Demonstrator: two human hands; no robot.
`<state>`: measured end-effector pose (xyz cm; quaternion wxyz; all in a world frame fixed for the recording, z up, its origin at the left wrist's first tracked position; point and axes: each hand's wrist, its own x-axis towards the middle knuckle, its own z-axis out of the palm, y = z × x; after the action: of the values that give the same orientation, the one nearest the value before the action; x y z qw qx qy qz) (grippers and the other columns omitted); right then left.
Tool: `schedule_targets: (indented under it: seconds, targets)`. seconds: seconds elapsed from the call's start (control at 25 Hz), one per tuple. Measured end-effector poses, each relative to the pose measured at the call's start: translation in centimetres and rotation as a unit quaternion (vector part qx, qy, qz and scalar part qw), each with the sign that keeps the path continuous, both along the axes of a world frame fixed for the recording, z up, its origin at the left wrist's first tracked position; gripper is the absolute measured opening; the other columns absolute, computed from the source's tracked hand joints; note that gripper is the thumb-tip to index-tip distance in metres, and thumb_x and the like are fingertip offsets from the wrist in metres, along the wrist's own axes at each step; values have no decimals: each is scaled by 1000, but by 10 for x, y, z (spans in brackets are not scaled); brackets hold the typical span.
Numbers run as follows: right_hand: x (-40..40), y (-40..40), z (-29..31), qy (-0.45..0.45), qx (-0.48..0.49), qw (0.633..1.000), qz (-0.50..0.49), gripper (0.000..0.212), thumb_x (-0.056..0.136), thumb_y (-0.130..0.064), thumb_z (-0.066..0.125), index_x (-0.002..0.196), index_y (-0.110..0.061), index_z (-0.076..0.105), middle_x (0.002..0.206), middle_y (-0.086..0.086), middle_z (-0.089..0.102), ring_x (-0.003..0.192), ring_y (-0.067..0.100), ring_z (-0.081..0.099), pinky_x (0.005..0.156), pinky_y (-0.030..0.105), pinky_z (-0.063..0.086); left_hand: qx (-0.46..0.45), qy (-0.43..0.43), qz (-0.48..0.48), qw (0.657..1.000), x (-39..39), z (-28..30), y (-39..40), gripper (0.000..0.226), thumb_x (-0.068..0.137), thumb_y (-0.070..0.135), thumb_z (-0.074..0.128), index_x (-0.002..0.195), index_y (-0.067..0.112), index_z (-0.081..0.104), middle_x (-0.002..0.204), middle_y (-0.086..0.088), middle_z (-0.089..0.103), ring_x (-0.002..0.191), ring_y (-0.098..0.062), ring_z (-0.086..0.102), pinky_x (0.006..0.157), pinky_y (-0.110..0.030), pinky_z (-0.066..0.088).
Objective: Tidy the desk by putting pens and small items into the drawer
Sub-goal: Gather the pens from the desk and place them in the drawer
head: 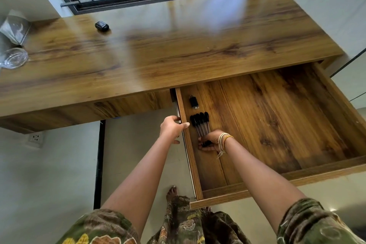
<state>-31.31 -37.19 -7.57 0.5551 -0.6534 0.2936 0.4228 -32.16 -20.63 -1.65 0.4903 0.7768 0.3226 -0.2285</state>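
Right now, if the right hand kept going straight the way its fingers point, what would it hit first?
Probably the left wall of the drawer. The right hand grips the near ends of the pens, fingers pointing toward that wall with a narrow gap; depth is hard to judge.

Both my arms were stretched forward and down, bare from the elbows to the wrists. My left hand was turned with its back up; the fingers were curled and the thumb pointed to the right. My right hand was lower and a little to the right, palm facing left, fingers bent around the near ends of what it held. On my right wrist I wore some thin bands.
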Motion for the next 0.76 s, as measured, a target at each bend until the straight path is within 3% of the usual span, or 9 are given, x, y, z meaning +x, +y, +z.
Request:
schedule_targets:
  seconds: [0.16, 0.28, 0.44, 0.52, 0.64, 0.76]
  targets:
    - [3, 3, 4, -27, -117, 990, 72, 13, 84, -4, 68, 85, -2, 55, 80, 16, 67, 66, 27, 68, 59, 37, 60, 0, 2, 3, 1000, -1, -2, 1, 68, 82, 27, 75, 142, 19, 43, 126, -14, 59, 107, -32, 61, 75, -48, 58]
    - [4, 1, 4, -37, -184, 971, 150, 17, 83, -9, 71, 92, -1, 59, 92, 19, 69, 70, 31, 71, 57, 38, 61, 3, 0, 2, 1000, -1, -3, 1, 67, 82, 28, 76, 140, 20, 44, 124, -13, 60, 107, -31, 61, 73, -48, 58]
    - [2, -8, 5, -34, -219, 962, 161, 11, 84, -1, 65, 92, 1, 58, 102, 24, 68, 66, 33, 69, 43, 35, 57, 8, -2, 5, 1000, -2, -3, 0, 64, 82, 29, 75, 139, 20, 46, 122, -13, 61, 106, -32, 61, 74, -49, 58]
    - [1, -11, 6, -41, -230, 959, 162, 7, 84, 2, 63, 86, 0, 56, 98, 24, 68, 63, 32, 69, 46, 36, 58, 18, -6, 0, 1000, -3, -3, -1, 64, 83, 30, 74, 139, 20, 46, 124, -13, 60, 108, -32, 61, 74, -48, 58]
    - [2, -13, 23, -83, -234, 955, 161, 8, 81, 6, 59, 84, -1, 55, 81, 20, 66, 54, 28, 65, 47, 34, 58, 65, -23, -66, 995, -5, 3, 0, 63, 87, 35, 69, 142, 18, 44, 133, -12, 56, 116, -32, 58, 81, -44, 56]
    - [16, -8, 47, -156, -219, 942, 199, 9, 84, -5, 61, 92, -2, 60, 78, 14, 67, 55, 22, 63, 48, 28, 55, 162, -75, -184, 967, -6, 11, 0, 54, 92, 40, 60, 137, 12, 48, 135, -11, 54, 119, -27, 55, 85, -36, 48]
